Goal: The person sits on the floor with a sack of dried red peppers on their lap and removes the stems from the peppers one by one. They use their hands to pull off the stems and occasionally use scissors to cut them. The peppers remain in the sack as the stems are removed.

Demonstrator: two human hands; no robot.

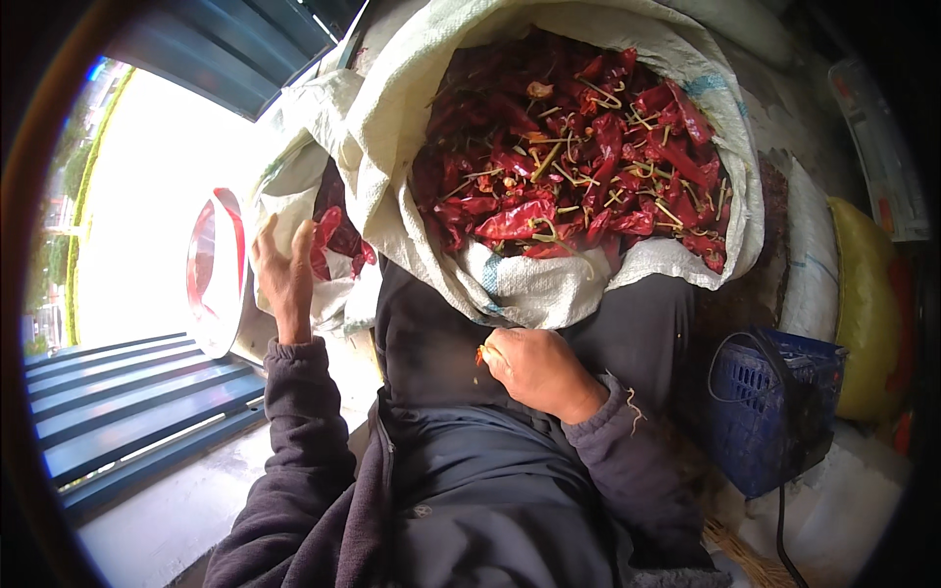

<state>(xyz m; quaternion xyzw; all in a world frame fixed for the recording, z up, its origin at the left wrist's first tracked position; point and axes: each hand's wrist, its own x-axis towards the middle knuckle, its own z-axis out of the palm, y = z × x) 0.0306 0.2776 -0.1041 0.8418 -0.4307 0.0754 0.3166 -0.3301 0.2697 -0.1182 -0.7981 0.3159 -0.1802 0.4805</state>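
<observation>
While our right hand [534, 367] rests in our lap, fingers curled around a small chilli piece [481, 355], our left hand [286, 276] spreads open, touching the smaller sack [294, 196] of dried red chillies [338, 235]; the big white sack [529, 284] sits just above our knees.

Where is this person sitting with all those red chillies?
Probably a doorway of a small shop or storeroom where chillies get sorted. A big white sack full of dried red chillies sits in front, a blue basket beside, and daylight outside on the left.

L hand [284, 276] open – R hand [534, 370] closed
</observation>
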